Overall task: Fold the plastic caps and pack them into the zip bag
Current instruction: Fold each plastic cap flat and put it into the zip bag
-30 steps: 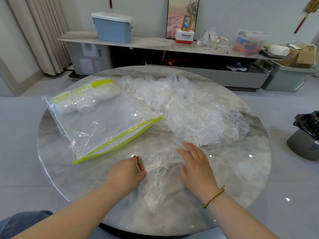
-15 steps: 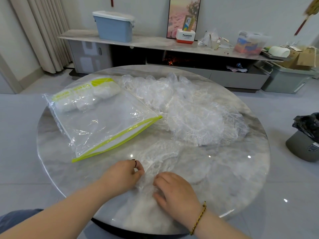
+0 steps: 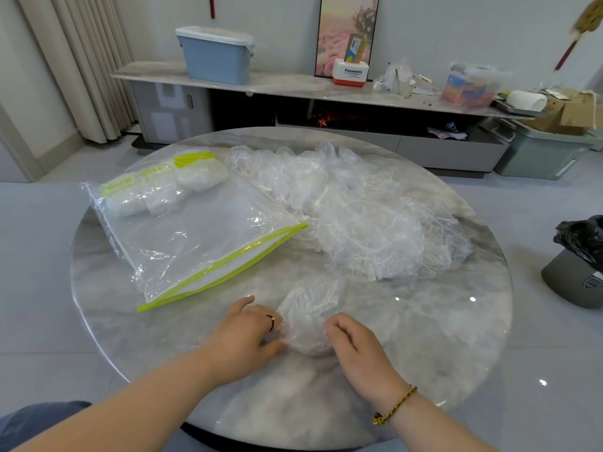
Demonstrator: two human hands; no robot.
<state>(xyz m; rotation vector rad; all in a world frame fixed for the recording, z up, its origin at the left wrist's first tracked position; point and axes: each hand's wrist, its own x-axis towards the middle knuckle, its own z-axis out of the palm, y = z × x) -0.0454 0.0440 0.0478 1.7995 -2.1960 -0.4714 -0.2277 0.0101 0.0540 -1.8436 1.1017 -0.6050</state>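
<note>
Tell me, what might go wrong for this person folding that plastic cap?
1. The cap, gripped by the left hand and right hand, looks thin and crinkly; it may spring open once released.
2. The zip bag lies flat, so sliding the cap in could undo the fold.
3. The loose pile of caps sits close behind and could get dragged along.
</note>
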